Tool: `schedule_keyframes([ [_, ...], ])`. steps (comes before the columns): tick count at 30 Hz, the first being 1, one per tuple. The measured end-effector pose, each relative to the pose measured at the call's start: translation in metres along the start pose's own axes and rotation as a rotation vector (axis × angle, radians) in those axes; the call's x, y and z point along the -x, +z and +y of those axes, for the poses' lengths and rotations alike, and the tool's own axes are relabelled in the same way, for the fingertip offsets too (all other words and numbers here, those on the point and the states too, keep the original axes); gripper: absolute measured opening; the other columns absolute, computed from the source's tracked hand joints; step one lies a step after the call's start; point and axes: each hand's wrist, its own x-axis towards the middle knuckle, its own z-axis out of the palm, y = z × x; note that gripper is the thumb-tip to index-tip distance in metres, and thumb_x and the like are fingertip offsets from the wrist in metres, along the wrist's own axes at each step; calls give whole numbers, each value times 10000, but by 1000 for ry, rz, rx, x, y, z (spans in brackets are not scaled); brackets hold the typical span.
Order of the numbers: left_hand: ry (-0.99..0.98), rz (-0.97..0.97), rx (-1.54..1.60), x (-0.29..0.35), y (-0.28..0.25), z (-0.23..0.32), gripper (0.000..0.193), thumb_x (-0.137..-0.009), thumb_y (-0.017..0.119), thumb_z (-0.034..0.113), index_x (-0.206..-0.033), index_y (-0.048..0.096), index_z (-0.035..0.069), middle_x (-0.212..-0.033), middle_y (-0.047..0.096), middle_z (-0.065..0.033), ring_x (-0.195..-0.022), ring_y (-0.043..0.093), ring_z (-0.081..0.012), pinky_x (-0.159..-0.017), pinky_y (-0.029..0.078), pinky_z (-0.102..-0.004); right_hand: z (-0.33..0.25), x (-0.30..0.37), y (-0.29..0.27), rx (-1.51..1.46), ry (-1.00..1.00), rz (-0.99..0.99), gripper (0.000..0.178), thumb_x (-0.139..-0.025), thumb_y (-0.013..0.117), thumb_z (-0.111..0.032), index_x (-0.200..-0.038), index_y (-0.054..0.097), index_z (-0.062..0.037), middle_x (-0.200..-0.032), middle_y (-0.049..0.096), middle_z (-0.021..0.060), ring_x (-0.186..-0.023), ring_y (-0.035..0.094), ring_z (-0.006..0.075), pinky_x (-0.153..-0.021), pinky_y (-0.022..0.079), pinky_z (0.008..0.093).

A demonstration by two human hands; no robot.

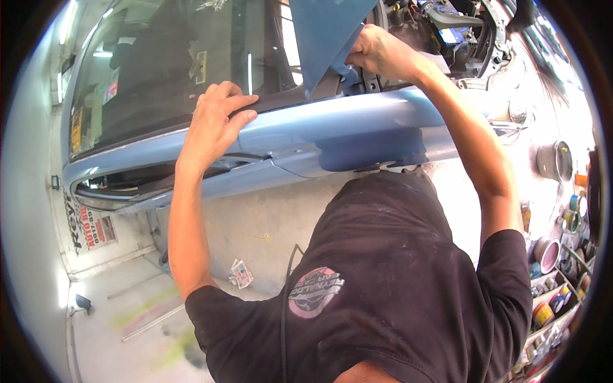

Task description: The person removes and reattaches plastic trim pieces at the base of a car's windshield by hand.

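My left hand (220, 118) rests by the lower edge of the windshield (159, 83) of a blue car, above its fender (287, 127). Its thumb and index finger are apart, and I see nothing held. Beside the black trim (281, 99) stands a darker blue panel (329, 38) with a pointed lower corner, which looks like the raised hood. My right hand (383, 54) is at this panel's right edge, by the hinge area. Its fingers are curled closed there; what they grip is partly hidden. A dark blue patch (370, 150) marks the fender below.
The engine bay (440, 25) lies exposed at the far right. Paint cans (554, 161) and a rack of small tins (552, 306) stand along the right side. A small lamp (81, 303) and paint-stained floor (140, 319) show at lower left.
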Motion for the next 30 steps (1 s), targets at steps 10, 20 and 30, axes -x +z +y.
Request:
schedule_keyframes([
  [10, -6, 51, 39, 5, 3, 3, 296, -892, 701, 201, -1140, 717, 39, -1054, 597, -94, -1033, 553, -286, -981, 424, -415, -3, 7, 9, 7, 7, 76, 91, -880, 655, -40, -921, 724, 4, -873, 685, 138, -873, 692, 326, -808, 557, 437],
  [20, 116, 174, 33, 5, 12, -1, 218, -865, 734, 146, -1057, 759, 45, -986, 618, -68, -931, 546, -253, -850, 405, -388, -8, 1, 6, -40, 120, 65, 65, -853, 672, -51, -832, 678, 10, -797, 666, 161, -814, 684, 351, -764, 562, 434],
  [30, 69, 120, 2, 1, 6, 6, 238, -855, 746, 146, -1070, 769, 46, -1012, 629, -62, -921, 549, -239, -848, 405, -386, 7, 9, 16, 133, 60, 33, 69, -850, 666, -66, -866, 721, -29, -868, 641, 128, -916, 653, 316, -855, 534, 429],
])
